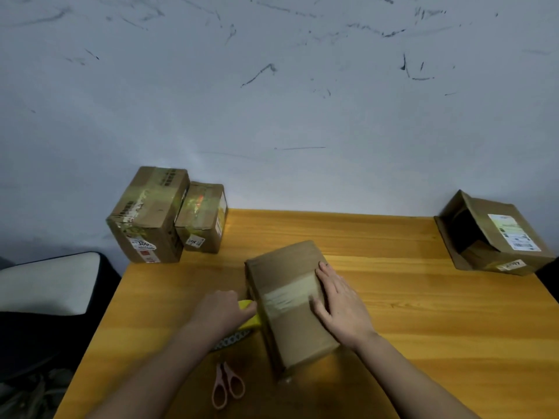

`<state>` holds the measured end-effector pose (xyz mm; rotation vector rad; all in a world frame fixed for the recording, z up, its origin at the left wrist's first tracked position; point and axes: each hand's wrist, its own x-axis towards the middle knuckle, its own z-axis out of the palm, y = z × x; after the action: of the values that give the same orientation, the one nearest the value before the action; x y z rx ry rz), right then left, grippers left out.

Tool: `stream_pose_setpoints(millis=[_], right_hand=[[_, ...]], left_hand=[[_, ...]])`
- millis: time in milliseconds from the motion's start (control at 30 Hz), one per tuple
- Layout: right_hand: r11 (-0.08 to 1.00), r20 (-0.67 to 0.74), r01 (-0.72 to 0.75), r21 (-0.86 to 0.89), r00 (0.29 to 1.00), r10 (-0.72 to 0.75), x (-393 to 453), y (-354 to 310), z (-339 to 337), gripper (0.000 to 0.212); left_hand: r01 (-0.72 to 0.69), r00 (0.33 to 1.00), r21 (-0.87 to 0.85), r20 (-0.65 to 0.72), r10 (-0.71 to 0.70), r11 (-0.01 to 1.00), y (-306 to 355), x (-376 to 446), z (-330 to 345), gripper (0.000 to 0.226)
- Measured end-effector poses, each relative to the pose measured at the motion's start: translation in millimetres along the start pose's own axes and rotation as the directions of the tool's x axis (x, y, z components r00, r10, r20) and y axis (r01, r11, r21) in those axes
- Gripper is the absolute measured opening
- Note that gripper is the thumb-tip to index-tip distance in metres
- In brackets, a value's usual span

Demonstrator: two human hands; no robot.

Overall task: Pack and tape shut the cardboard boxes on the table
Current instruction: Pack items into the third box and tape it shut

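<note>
A closed brown cardboard box (290, 325) lies in the middle of the wooden table (423, 313), with a band of clear tape across its top. My right hand (340, 306) lies flat on the box's right side, fingers straight, pressing the tape's end. My left hand (222, 311) grips a yellow tape roll (252, 320) held against the box's left side. The roll is mostly hidden under that hand.
Pink-handled scissors (227, 385) lie near the front edge, left of the box. Two taped boxes (151, 216) stand at the table's back left corner. An open box (493, 237) lies on its side at the back right. A chair (48, 282) stands to the left.
</note>
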<state>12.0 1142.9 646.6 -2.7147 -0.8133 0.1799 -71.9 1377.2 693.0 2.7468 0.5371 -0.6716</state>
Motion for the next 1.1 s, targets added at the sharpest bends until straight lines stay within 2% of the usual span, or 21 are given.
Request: stream_pose_setpoints(millis=[67,167,233,333,433,500,633,700,800,900,1000,1100], right_hand=[[0.988,-0.095,-0.155,0.007,0.983,0.155,10,-25,2,0.074],[0.945,-0.06,-0.32,-0.066,0.947,0.316,29,-62,17,0.081],[0.961,-0.04,-0.242,-0.136,0.97,0.239,33,-81,29,0.08],[0.98,0.013,-0.006,-0.197,1.0,0.008,30,-98,39,0.06],[0.977,0.013,0.08,-0.196,0.997,-0.079,27,-93,36,0.06],[0.975,0.03,0.055,-0.215,0.998,-0.049,21,-84,35,0.071],[0.958,0.093,-0.215,-0.189,0.967,0.235,12,-72,26,0.107],[0.951,0.119,-0.239,-0.195,0.957,0.265,12,-73,18,0.109],[0.957,0.133,-0.203,-0.208,0.963,0.234,21,-73,5,0.106],[0.96,0.139,-0.239,-0.146,0.956,0.259,31,-65,-8,0.103],[0.957,0.184,-0.29,-0.027,0.939,0.29,37,-53,-23,0.099],[0.932,0.23,-0.327,0.159,0.93,0.287,43,-35,-36,0.093]], left_hand=[[-0.006,1.0,-0.043,-0.019,0.005,0.999,1,3,7,0.048],[-0.015,1.0,-0.099,-0.02,0.013,0.995,3,5,15,0.049],[0.003,1.0,-0.168,-0.015,-0.005,0.986,4,3,18,0.047],[0.021,1.0,-0.254,-0.005,-0.023,0.967,3,2,20,0.047],[0.04,0.999,-0.326,0.034,-0.03,0.944,1,3,23,0.049],[0.048,0.998,-0.355,0.057,-0.03,0.933,0,1,25,0.05],[0.029,0.999,-0.318,-0.008,-0.033,0.948,2,-6,26,0.051],[0.037,0.999,-0.326,-0.017,-0.046,0.945,3,-5,28,0.051],[0.066,0.998,-0.402,0.019,-0.064,0.913,6,-1,26,0.055],[0.03,1.0,-0.452,0.011,-0.029,0.892,16,-1,7,0.058],[-0.075,0.997,-0.381,-0.035,0.066,0.922,28,-4,-29,0.039],[-0.153,0.985,-0.433,0.002,0.17,0.888,39,-7,-65,0.046]])
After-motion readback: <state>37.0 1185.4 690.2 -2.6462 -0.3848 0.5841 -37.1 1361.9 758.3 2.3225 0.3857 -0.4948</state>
